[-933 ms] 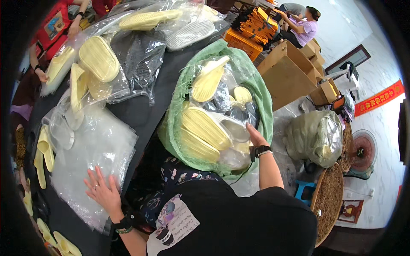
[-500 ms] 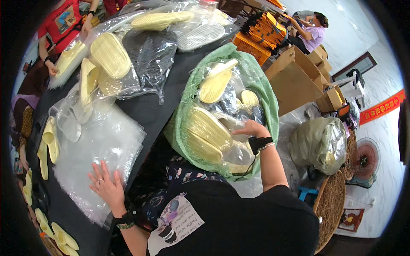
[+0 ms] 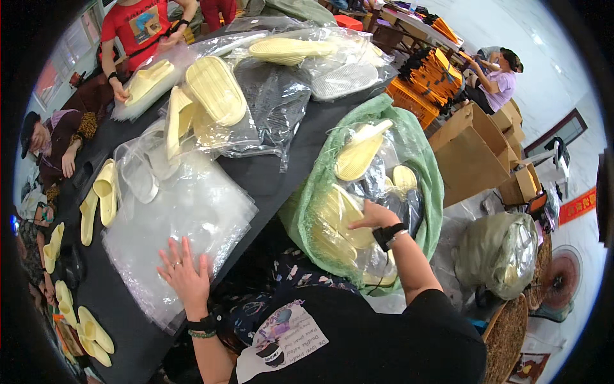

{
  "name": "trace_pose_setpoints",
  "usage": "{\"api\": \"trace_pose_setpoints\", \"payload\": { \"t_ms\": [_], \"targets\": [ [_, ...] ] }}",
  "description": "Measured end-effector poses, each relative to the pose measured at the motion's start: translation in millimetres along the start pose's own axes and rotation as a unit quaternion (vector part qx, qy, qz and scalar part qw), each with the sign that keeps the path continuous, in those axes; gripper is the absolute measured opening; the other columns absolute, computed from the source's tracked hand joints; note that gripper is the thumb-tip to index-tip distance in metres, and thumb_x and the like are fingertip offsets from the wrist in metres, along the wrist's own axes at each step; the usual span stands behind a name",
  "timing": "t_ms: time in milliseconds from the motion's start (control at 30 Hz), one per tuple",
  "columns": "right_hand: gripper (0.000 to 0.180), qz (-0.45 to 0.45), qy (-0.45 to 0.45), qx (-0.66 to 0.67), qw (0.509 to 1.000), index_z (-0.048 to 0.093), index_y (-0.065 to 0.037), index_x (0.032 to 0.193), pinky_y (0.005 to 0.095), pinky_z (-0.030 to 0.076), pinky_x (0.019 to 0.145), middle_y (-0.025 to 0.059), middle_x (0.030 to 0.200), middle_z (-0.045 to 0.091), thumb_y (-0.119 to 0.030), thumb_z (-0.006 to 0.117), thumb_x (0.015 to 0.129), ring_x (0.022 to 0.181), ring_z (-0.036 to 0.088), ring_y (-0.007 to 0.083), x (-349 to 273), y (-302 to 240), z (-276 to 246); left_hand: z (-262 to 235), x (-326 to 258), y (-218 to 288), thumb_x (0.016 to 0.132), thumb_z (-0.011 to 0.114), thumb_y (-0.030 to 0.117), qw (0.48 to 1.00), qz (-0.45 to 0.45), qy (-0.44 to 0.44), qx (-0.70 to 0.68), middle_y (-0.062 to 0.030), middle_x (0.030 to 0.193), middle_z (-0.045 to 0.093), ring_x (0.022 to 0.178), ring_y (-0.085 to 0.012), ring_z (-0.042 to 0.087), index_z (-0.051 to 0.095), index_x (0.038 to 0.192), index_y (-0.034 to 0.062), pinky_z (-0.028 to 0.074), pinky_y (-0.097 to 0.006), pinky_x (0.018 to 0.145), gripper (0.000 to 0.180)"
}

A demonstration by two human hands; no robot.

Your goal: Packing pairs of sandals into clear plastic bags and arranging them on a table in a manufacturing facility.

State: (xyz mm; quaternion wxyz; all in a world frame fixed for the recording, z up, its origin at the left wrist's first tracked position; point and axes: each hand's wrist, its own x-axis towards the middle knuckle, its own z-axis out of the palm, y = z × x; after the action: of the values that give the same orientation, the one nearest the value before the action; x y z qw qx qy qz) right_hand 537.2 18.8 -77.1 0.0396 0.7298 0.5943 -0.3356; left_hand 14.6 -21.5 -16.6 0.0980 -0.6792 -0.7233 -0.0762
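A worker reaches into a green sack [image 3: 433, 185] of bagged slippers [image 3: 339, 208], the right hand [image 3: 377, 217] over the yellow pairs in its mouth. Thumb and fingers stand parted; whether they pinch any plastic, one cannot tell. The left hand [image 3: 185, 272] lies flat, fingers spread and grasping nothing, on a stack of clear bags [image 3: 173, 224] left of the sack, atop a black table [image 3: 300, 160]. More bagged slippers [image 3: 216, 89] are heaped above and left of the sack; unwrapped yellow pairs [image 3: 105, 192] line the table's edge, far left of it. Beyond the heap, a co-worker in a red shirt [image 3: 137, 25] handles another bagged slipper [image 3: 148, 80].

The step in hand appears to be arranging the packed slippers within the sack. The next move there would seem to call for a sure grip through slick plastic, or a gentle press downward, with the left hand steadying the bags.
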Motion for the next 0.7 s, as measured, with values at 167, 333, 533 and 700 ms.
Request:
{"api": "trace_pose_setpoints", "payload": {
  "t_ms": [167,333,533,700],
  "targets": [
    [0.098,0.022,0.051,-0.032,0.998,0.061,0.013,0.103,0.0434,0.052,0.083,0.0297,0.1,0.067,-0.069,0.082,0.052,0.094,0.066,0.0414,3,-8,9,2,1,-1,0.095,0.052,0.045,1.0,0.005,0.005,0.001,-0.0069,0.16,0.027,0.145,-0.0426,0.021,0.039,0.15,0.0239,0.014,-0.063,0.114,0.06],
    [0.081,0.015,0.044,0.091,0.995,0.065,0.008,0.101,0.0401,0.05,0.083,0.0257,0.1,0.068,-0.059,0.082,0.059,0.093,0.066,0.0382,-19,14,8,8,2,-4,0.095,0.052,0.045,1.0,-0.007,0.005,0.013,-0.0071,0.159,0.027,0.144,-0.0431,0.021,0.037,0.151,0.0256,0.016,-0.065,0.112,0.061],
    [0.056,0.032,0.025,0.303,0.952,0.065,0.004,0.113,0.0339,0.05,0.086,0.0142,0.105,0.07,-0.032,0.081,0.073,0.096,0.066,0.021,-56,51,6,6,2,-4,0.097,0.048,0.047,1.0,-0.005,-0.001,0.019,-0.006,0.16,0.025,0.144,-0.0438,0.023,0.033,0.152,0.0266,0.017,-0.065,0.112,0.061],
    [0.041,0.024,0.036,0.453,0.89,0.063,0.002,0.118,0.0285,0.05,0.087,0.0057,0.11,0.069,-0.014,0.077,0.083,0.094,0.064,0.012,-88,89,-22,9,2,-5,0.097,0.046,0.048,1.0,-0.003,-0.005,0.028,-0.0056,0.16,0.024,0.144,-0.0427,0.022,0.033,0.152,0.027,0.016,-0.064,0.113,0.06]
  ]
}}
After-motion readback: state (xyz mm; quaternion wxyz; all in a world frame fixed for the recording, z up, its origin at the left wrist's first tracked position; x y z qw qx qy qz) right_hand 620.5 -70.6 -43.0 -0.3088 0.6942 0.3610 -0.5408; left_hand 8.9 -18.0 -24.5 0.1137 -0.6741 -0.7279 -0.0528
